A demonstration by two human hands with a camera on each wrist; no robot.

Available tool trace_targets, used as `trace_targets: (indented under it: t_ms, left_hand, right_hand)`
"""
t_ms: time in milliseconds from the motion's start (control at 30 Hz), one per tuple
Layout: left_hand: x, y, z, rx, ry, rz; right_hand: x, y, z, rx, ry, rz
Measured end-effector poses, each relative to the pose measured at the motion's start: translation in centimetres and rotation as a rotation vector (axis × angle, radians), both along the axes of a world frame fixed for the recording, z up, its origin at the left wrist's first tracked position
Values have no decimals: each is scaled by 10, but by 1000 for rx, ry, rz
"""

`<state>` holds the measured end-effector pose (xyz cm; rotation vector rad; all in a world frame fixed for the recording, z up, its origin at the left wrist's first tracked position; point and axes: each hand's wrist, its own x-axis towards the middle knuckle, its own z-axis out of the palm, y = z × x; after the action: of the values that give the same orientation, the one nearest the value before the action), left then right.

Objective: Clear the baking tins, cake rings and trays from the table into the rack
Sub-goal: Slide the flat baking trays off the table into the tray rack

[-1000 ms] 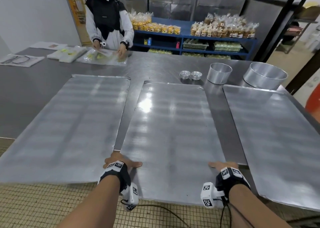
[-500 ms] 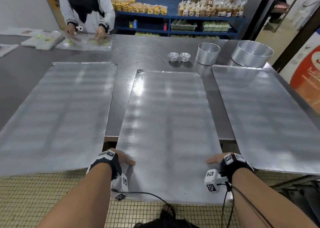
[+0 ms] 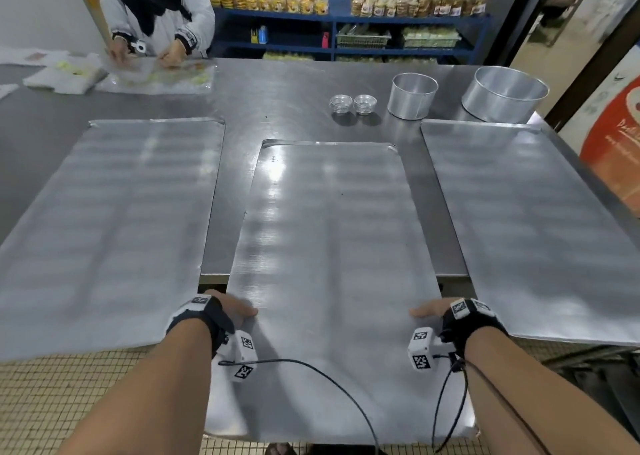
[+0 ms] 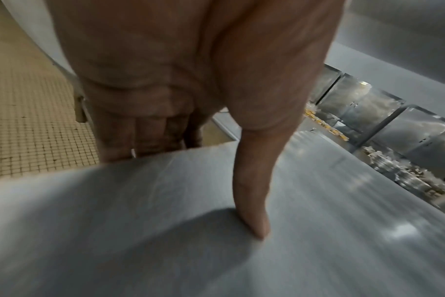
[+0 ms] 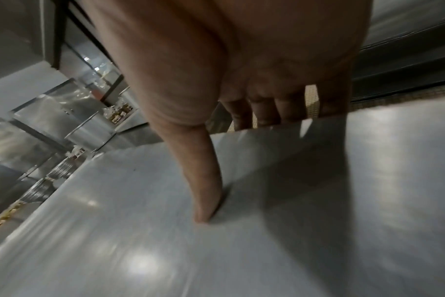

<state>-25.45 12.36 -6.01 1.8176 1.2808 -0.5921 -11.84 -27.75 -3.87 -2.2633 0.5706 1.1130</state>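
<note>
Trays are the matter now: the middle tray [image 3: 329, 246] hangs with its near half past the table [image 3: 294, 84] edge, above the tiled floor. The left hand [image 3: 228, 311] and the right hand [image 3: 433, 311] each pinch one long side of it, thumb flat on top, the other fingers [image 5: 264, 112] hidden under the sheet; I think this grip keeps so wide a sheet level. Left of it lies the left tray [image 3: 110, 229], right of it the right tray [image 3: 540, 229]. Beyond it stand two small tins [image 3: 351, 104], a small ring [image 3: 412, 96] and a large ring [image 3: 504, 94]. No rack is in sight.
</note>
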Motion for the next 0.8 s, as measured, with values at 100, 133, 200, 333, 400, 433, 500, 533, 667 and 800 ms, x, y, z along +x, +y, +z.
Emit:
trace_targets:
  t_ms: [100, 133, 200, 333, 400, 433, 500, 533, 667, 800]
  left_hand:
    - [5, 15, -27, -76, -122, 120]
    - [11, 16, -32, -50, -176, 145]
    - [19, 6, -21, 56, -183, 91]
    - [29, -11, 1, 153, -109, 82]
    - [30, -8, -4, 137, -100, 74]
    - [31, -4, -10, 137, -85, 34]
    - [31, -1, -8, 154, -65, -24]
    - [31, -2, -3, 166, -55, -56]
    - [36, -2, 1, 159, -77, -170]
    - [44, 4, -8, 143, -28, 87]
  right_hand:
    - [0, 4, 12, -29, -113, -66]
    - [-1, 7, 13, -15, -199, -97]
    - [-4, 17, 11, 18, -286, -173]
    - [15, 5, -46, 75, -351, -268]
    - [13, 13, -30, 46, -320, -276]
    - [8, 21, -10, 32, -288, -264]
    - [10, 25, 7, 30, -231, -251]
    - [13, 24, 9, 35, -224, -238]
    - [20, 31, 7, 43, -302, -242]
    - [27, 40, 5, -9, -278, -277]
